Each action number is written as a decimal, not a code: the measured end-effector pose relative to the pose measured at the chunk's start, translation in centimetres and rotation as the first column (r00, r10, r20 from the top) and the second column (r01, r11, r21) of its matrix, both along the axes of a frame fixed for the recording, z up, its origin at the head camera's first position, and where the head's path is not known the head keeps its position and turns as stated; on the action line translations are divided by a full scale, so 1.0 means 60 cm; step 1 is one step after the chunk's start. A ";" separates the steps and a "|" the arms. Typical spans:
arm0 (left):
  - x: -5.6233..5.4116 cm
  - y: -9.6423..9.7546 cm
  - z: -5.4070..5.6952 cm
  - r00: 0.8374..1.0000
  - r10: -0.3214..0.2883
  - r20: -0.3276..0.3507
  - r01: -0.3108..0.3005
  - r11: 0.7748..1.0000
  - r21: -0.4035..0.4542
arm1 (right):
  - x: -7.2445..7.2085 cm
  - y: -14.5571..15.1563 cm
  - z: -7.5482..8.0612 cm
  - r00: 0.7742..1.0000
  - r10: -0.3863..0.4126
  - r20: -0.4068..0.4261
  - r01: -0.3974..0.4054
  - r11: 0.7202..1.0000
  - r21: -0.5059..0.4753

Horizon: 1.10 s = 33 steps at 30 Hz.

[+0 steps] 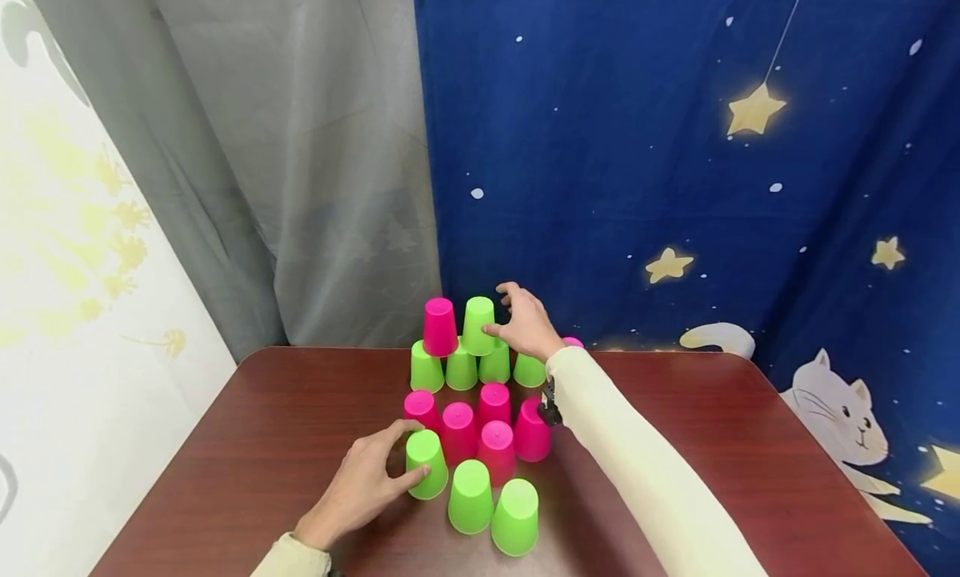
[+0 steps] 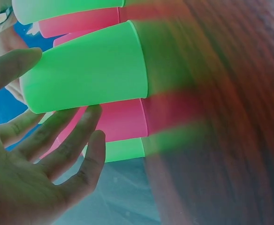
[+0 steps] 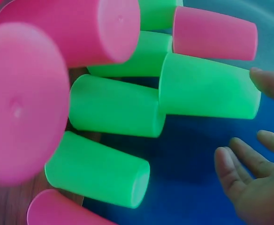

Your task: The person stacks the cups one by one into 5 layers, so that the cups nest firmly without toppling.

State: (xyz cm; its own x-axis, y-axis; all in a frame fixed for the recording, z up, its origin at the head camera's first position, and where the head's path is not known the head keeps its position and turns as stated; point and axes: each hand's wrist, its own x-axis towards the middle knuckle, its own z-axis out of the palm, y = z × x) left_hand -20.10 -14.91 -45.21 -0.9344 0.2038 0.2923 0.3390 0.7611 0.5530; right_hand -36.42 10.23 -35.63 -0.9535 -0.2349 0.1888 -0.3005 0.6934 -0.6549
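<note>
So there's a person working two-handed with a load of upside-down plastic cups on a reddish-brown counter (image 1: 300, 435). The left hand (image 1: 367, 477) is curving its fingers and thumb round the near-left green cup (image 1: 426, 467), and two more green cups (image 1: 471, 498) are standing just to the right of it, closest to the person.

The right hand (image 1: 528, 323) is reaching over to the back, fingers spread wide and not closing on anything. Its thumb is sitting right by the upper green cup (image 1: 477, 323); honestly can't tell if it's touching. That cup is perching across two of the lower green cups (image 1: 426, 367), which are standing in a row at the back, and the upper pink cup (image 1: 439, 325) is resting next to it on the left.

Between the two hands' spots, five pink cups (image 1: 459, 431) are bunching up in the middle. One more pink cup (image 1: 572, 342) is peeking out from behind the right sleeve (image 1: 637, 452). Behind everything, a grey curtain (image 1: 337, 185) and a starry blue curtain (image 1: 600, 185) are hanging.
</note>
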 end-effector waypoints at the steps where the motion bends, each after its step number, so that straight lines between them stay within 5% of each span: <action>1: 0.001 0.000 0.002 1.000 -0.003 -0.001 0.003 1.000 -0.004 | 0.005 0.005 0.002 1.000 0.008 0.000 -0.008 1.000 0.013; 11: 0.015 -0.010 0.044 0.996 -0.086 -0.023 0.085 0.996 -0.031 | 0.086 0.062 0.018 0.979 0.202 -0.035 -0.187 0.949 0.253; 15: 0.017 -0.015 0.076 0.988 -0.153 -0.023 0.152 0.988 -0.015 | 0.115 0.088 0.003 0.966 0.258 -0.028 -0.242 0.936 0.257; 21: 0.013 -0.019 0.128 0.982 -0.132 -0.136 0.129 0.991 -0.033 | 0.138 0.120 -0.036 0.969 0.248 -0.008 -0.238 0.936 0.258; 25: 0.004 -0.017 0.161 0.975 -0.134 -0.176 0.129 0.991 -0.037 | 0.149 0.128 -0.063 0.971 0.241 -0.002 -0.234 0.944 0.234; 33: -0.043 0.012 0.210 0.978 -0.187 -0.088 0.193 0.979 0.066 | 0.165 0.133 -0.099 0.971 0.238 -0.011 -0.233 0.958 0.166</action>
State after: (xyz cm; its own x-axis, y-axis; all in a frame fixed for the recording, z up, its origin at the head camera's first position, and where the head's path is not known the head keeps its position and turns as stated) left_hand -22.68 -14.18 -32.60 -0.8531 0.3507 0.3864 0.5197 0.6367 0.5696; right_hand -26.53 18.21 -41.59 -0.8618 -0.4822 0.1574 -0.4861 0.6965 -0.5278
